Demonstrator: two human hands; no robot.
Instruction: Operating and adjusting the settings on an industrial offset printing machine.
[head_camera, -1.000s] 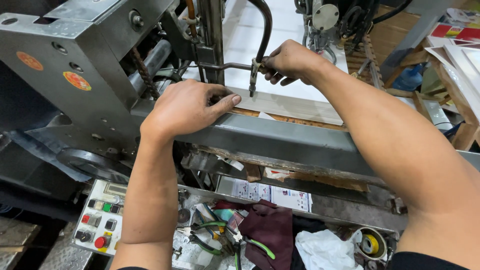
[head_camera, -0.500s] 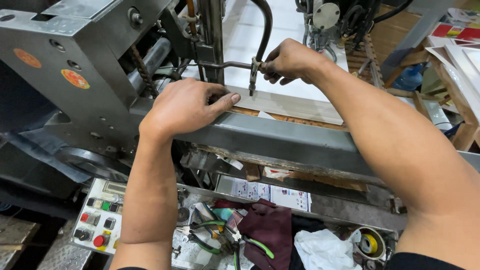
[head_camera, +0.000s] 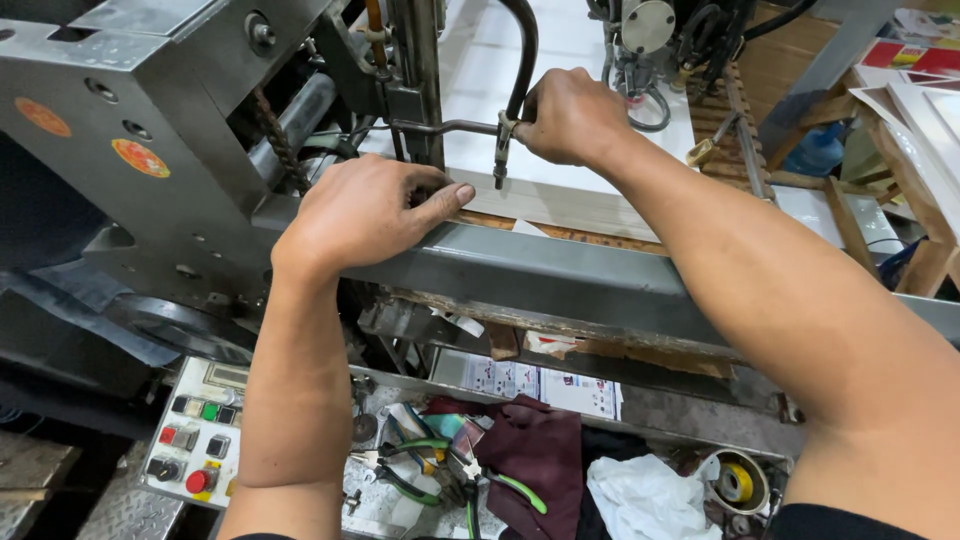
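Head view: right hand (head_camera: 572, 115) clamped on metal fitting (head_camera: 503, 135); left hand (head_camera: 365, 210) flat on steel rail (head_camera: 560, 275).

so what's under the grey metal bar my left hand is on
Under the grey metal bar, a shelf holds green-handled pliers, a maroon cloth and a white rag. The left hand and arm hide part of it.

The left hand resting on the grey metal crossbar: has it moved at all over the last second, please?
No. The left hand lies at the same spot on the grey metal crossbar, its thumb pointing toward the stack of white sheets as before.
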